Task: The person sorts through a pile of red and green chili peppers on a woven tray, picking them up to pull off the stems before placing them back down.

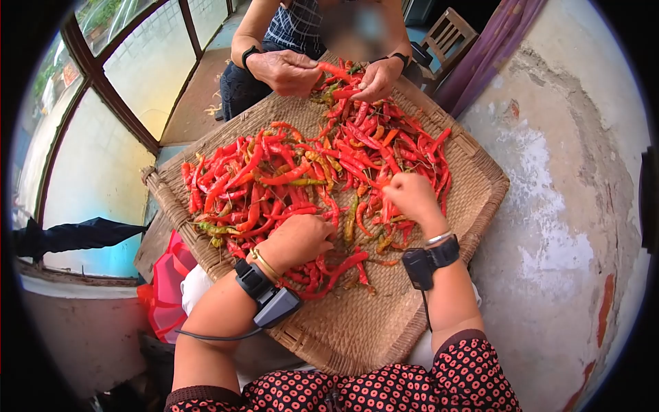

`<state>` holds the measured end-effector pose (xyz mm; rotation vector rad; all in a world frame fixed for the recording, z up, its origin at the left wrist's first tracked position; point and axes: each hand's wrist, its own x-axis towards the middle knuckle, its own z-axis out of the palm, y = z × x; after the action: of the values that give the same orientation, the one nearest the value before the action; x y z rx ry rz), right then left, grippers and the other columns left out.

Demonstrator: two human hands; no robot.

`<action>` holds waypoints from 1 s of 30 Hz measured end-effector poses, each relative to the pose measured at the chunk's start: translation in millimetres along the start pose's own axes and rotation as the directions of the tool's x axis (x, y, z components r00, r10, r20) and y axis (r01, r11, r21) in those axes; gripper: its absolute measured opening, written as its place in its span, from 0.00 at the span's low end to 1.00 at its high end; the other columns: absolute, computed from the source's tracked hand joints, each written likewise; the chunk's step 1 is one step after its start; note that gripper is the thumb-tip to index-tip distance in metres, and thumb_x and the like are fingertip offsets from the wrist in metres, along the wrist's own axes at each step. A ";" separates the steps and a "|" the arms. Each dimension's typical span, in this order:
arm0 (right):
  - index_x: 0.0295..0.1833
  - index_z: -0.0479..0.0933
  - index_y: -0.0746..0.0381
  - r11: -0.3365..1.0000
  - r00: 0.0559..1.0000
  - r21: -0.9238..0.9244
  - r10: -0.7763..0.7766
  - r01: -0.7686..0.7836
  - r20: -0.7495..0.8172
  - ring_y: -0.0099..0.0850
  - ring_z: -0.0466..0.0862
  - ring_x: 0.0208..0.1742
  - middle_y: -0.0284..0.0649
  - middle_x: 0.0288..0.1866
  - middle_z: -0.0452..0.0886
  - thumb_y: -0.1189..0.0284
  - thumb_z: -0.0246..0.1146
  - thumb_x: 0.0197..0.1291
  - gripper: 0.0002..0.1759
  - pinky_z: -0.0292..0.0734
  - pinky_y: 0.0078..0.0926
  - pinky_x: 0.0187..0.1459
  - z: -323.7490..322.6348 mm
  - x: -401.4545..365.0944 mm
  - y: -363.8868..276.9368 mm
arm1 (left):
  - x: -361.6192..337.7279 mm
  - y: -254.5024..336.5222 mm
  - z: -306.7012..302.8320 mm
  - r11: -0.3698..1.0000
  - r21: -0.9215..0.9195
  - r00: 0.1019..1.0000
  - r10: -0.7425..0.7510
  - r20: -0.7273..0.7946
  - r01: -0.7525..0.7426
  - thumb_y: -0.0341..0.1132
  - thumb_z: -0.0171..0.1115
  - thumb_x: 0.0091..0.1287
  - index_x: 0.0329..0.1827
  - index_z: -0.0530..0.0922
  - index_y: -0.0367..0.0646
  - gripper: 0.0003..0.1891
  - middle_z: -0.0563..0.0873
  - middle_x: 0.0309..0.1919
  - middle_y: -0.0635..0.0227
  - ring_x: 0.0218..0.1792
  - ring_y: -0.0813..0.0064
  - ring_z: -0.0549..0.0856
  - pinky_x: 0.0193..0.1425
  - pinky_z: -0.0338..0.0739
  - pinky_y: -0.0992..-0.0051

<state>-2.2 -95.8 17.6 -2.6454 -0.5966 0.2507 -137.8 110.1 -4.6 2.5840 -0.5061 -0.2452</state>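
Observation:
Red chili peppers [257, 161] lie heaped across a woven tray [384, 312], with some greenish and orange ones among them. Low over the near side of the left heap is my left hand [300, 242], its fingers curled inward; what they hold, if anything, is hidden. My right hand [414, 197] is over the right heap [364, 141], fingertips pinched together at the end of a red chili pepper. Each of my wrists carries a strapped dark device and a bangle.
Across the tray, another person's hands [285, 72] hold a red chili pepper. Framed window panes [144, 69] and a folded black umbrella [82, 235] are on the left. A pink-red bag [171, 288] stands beside the tray. A worn wall [549, 199] rises on the right, with a wooden chair [447, 42] behind.

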 end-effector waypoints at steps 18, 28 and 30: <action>0.45 0.74 0.54 0.889 0.787 -0.060 -0.368 0.454 0.494 0.46 0.79 0.40 0.46 0.33 0.80 0.66 0.63 0.46 0.17 0.74 0.42 0.41 44.5 -20.4 -33.5 | 1.3 -1.7 5.1 0.999 0.000 0.992 -0.038 -0.123 0.038 0.35 0.62 0.51 0.42 0.77 0.39 0.16 0.78 0.39 0.57 0.38 0.58 0.80 0.42 0.76 0.65; 0.29 0.78 0.59 0.883 0.836 -0.057 -0.418 0.465 0.356 0.44 0.80 0.33 0.45 0.26 0.79 0.64 0.64 0.45 0.10 0.74 0.39 0.36 27.0 -23.8 -29.8 | 1.5 0.8 3.3 0.997 0.063 0.998 -0.030 -0.057 0.034 0.38 0.60 0.53 0.39 0.78 0.40 0.14 0.78 0.36 0.58 0.34 0.59 0.81 0.38 0.77 0.66; 0.29 0.79 0.58 0.886 0.835 0.031 -0.447 0.462 0.321 0.43 0.80 0.31 0.44 0.24 0.79 0.64 0.64 0.46 0.09 0.74 0.37 0.34 12.6 -25.5 -30.0 | 1.4 0.7 1.1 0.999 0.053 0.999 -0.009 -0.043 0.011 0.39 0.59 0.53 0.40 0.77 0.40 0.14 0.79 0.33 0.57 0.34 0.58 0.81 0.38 0.76 0.65</action>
<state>-39.3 -78.0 21.4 -2.4230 -1.3301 0.5290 -137.0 108.5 -5.3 2.6381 -0.4903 -0.1818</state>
